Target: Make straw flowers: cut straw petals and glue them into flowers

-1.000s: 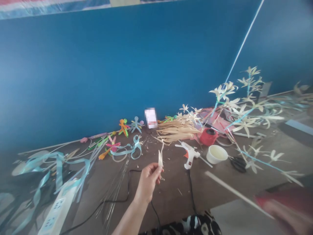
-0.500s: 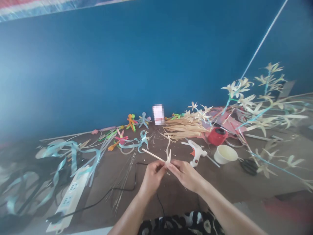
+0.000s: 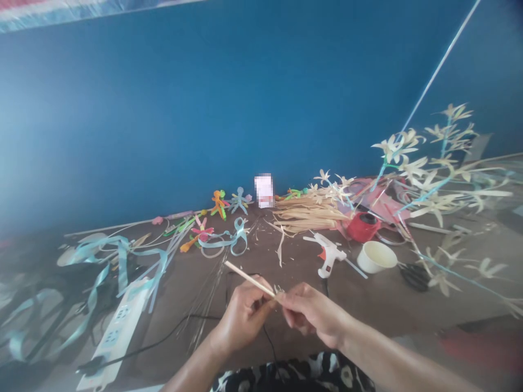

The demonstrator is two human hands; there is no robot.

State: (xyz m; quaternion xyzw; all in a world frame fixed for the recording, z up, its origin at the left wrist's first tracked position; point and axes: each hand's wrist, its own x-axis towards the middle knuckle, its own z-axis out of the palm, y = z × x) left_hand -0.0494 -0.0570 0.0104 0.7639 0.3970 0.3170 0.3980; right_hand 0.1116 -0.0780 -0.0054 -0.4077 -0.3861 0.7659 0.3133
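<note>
From the head view, both bare hands meet low in the middle, in front of the patterned cloth at the bottom edge. The left hand [image 3: 246,314] is curled, its thumb and index finger drawn together in a narrow pinch at the lower part of a pale stick [image 3: 247,276]. The stick slants across that index finger, its free end pointing up and to the left, well past the knuckles. The right hand [image 3: 312,310] is closed as well: thumb and index finger pinch tight at the stick's lower end, right beside the left fingertips, and the other fingers fold under. Each grip has next to no gap. A small pale scrap [image 3: 278,289] sticks up where the fingertips meet; which hand has hold of it I cannot tell. The stick is off the surface [image 3: 261,256], held between the two hands.

Just beyond them lies a loose, curled pale strip [image 3: 280,247]. To its right are a white glue gun [image 3: 332,255], a white cup [image 3: 375,267] and a red roll [image 3: 362,228]. Behind these, a bundle of flat straw-coloured strips [image 3: 308,215] lies near the wall [image 3: 204,109]. Thin wires [image 3: 207,288] run to the left of the hands, and a white power strip [image 3: 116,326] lies farther left.
</note>
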